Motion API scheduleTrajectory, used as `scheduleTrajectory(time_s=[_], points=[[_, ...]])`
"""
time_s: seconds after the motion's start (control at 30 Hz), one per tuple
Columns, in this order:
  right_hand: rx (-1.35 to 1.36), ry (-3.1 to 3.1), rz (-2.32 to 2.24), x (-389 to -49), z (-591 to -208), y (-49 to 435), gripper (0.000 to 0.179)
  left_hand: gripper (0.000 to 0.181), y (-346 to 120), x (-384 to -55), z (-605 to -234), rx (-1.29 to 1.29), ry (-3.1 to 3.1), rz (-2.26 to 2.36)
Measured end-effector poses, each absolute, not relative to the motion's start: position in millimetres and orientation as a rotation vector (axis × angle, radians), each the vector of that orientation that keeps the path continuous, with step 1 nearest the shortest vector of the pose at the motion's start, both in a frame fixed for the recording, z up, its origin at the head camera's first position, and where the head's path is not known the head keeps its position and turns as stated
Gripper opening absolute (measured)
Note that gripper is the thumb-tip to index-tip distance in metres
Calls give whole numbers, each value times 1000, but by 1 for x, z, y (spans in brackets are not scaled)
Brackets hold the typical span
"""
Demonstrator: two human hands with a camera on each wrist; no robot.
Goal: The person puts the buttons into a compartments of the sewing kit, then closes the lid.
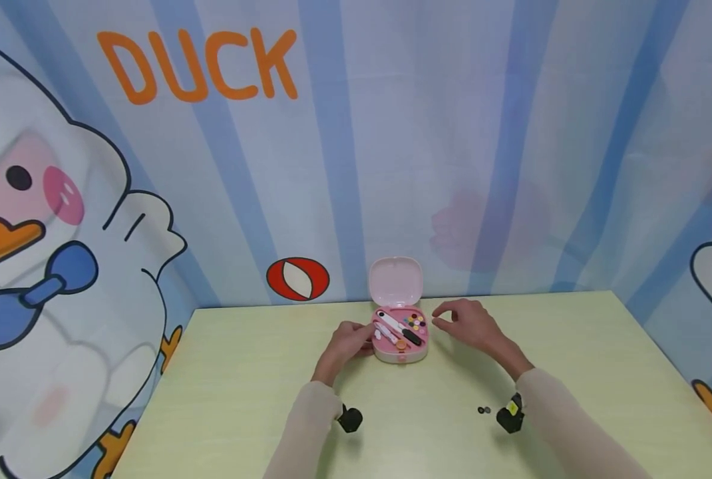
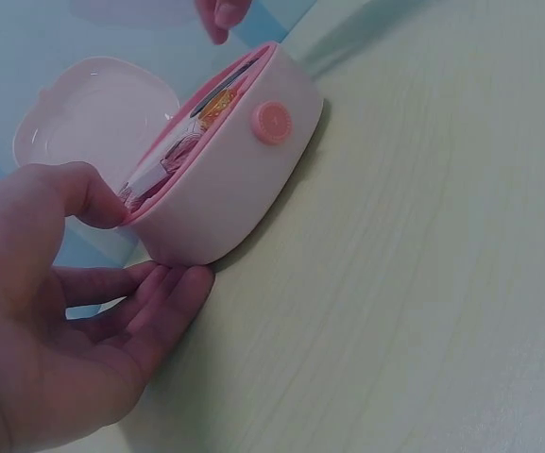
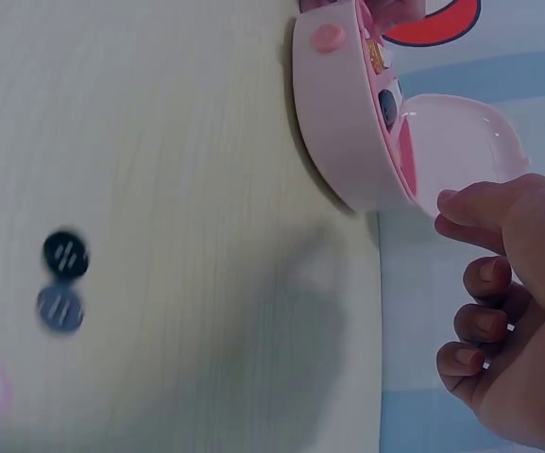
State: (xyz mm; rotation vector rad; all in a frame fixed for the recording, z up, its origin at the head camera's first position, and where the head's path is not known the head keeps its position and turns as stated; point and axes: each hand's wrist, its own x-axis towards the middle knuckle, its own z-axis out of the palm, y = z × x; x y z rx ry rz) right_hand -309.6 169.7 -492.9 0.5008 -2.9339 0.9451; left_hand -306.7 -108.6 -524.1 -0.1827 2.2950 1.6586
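A pink and white sewing kit box (image 1: 400, 357) stands on the table with its lid (image 1: 395, 282) raised. Inside lie a black-handled tool (image 1: 412, 336), white slim items (image 1: 386, 332) and several coloured buttons (image 1: 415, 322). My left hand (image 2: 74, 311) grips the box's left side, thumb at the rim and fingers against the lower wall. Off the box's right side hovers my right hand (image 1: 470, 324), thumb and index finger close to each other, other fingers loosely curled; nothing shows between the fingertips (image 3: 450, 200). A black button (image 3: 66, 254) and a grey-blue button (image 3: 59, 309) lie on the table.
The box stands near the back edge of the pale table (image 1: 242, 399), in front of a striped curtain (image 1: 392, 133) with duck drawings. Black wrist cameras (image 1: 350, 419) hang below both sleeves. The loose buttons lie left of the right wrist camera (image 1: 510, 415).
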Motion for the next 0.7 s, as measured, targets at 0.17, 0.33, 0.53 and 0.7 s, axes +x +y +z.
scheduleTrajectory(time_s=[0.17,0.33,0.53,0.7], points=[[559,-2916,918,-293,-489,189,24,46,-109,-308,-524,-174,2296,1652],[630,-2886,904,-273,-492,204,23,43,-110,-309,-526,-167,2298,1649],[655,-2902,941,-250,-503,218,21,43,-110,-310,-527,-162,2293,1649],[630,-2906,1044,-230,-511,228,20,45,-109,-310,-526,-191,2295,1634]])
